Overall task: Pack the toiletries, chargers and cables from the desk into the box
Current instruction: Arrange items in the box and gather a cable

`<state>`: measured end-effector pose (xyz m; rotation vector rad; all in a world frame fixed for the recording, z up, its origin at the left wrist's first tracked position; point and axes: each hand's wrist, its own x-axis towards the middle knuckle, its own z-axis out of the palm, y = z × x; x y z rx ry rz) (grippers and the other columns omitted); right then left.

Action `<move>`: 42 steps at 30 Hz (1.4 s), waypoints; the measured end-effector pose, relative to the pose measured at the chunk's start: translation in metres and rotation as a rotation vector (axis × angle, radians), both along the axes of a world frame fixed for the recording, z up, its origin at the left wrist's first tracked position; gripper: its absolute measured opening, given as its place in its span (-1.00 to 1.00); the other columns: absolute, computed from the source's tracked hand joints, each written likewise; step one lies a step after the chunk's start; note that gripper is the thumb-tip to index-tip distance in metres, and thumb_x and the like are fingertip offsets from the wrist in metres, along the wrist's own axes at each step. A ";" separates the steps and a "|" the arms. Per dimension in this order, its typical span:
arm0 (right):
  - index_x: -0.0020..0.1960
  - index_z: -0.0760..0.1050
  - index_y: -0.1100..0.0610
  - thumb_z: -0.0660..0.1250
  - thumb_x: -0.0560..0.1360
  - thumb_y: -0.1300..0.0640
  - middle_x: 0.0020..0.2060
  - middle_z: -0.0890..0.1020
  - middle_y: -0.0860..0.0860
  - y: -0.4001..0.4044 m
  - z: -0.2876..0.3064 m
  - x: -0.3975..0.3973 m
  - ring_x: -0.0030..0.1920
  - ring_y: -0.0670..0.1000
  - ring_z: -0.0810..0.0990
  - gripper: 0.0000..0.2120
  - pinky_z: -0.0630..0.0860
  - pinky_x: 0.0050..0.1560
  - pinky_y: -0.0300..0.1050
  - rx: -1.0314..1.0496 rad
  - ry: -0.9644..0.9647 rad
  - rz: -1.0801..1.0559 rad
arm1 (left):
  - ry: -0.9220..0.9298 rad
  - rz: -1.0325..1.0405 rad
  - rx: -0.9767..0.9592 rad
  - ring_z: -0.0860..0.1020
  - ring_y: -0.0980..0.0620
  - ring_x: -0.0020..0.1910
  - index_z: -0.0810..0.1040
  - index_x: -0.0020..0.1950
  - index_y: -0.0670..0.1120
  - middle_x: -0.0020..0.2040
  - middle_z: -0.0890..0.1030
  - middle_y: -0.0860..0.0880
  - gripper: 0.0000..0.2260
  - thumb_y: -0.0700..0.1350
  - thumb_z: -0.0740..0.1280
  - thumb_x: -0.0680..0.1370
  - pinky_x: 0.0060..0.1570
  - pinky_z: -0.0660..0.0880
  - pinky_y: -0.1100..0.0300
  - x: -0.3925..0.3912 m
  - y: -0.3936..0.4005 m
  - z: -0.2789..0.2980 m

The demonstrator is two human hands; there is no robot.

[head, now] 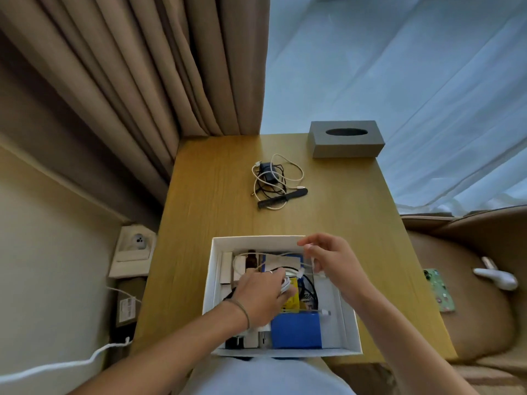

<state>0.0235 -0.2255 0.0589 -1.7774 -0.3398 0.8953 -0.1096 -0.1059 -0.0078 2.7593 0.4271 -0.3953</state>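
Note:
A white box (209,280) stands at the desk's near edge, holding a blue pack (296,330), a yellow packet (293,297), a brown bottle (251,259) and several white items. Inside the box my left hand (261,295) grips a coiled white cable (288,283). My right hand (330,260) hovers over the box's right side and pinches the loose end of that cable between its fingertips. Farther back on the desk lie a dark charger (267,171) tangled with black and white cables (285,178), and a black comb (282,198).
A grey tissue box (346,143) sits at the desk's far right corner. Curtains hang behind. A wall socket (134,246) and a white cord (57,366) are at the left. On the right, a seat holds a green phone (439,289) and a white object (496,276).

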 end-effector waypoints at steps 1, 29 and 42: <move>0.01 0.66 0.15 0.31 0.60 0.27 -0.24 0.63 0.02 -0.004 -0.004 0.000 -0.39 -0.22 0.51 -0.85 0.47 -0.27 -0.31 -0.010 -0.005 0.003 | -0.040 -0.028 0.055 0.54 -0.05 -0.02 0.42 0.09 0.03 -0.10 0.53 0.01 -0.62 0.29 0.03 0.62 -0.10 0.44 0.02 0.001 -0.007 -0.007; -0.08 0.63 0.00 0.31 0.59 0.23 -0.31 0.63 -0.03 -0.004 -0.030 0.032 -0.43 -0.23 0.50 -0.81 0.42 -0.40 -0.34 -0.039 -0.209 0.161 | -0.260 0.233 -0.182 0.53 0.22 -0.21 0.56 0.02 0.13 -0.15 0.57 0.16 -0.73 0.24 0.15 0.59 -0.19 0.55 0.16 0.014 -0.001 0.034; -0.09 0.63 0.00 0.27 0.59 0.23 -0.28 0.66 0.02 0.072 -0.042 0.137 -0.41 -0.22 0.53 -0.79 0.47 -0.33 -0.26 -0.025 -0.239 0.066 | -0.281 0.416 -0.157 0.52 0.10 -0.33 0.56 -0.12 0.06 -0.28 0.56 0.08 -0.80 0.02 0.21 0.64 -0.37 0.43 0.18 0.146 0.093 0.026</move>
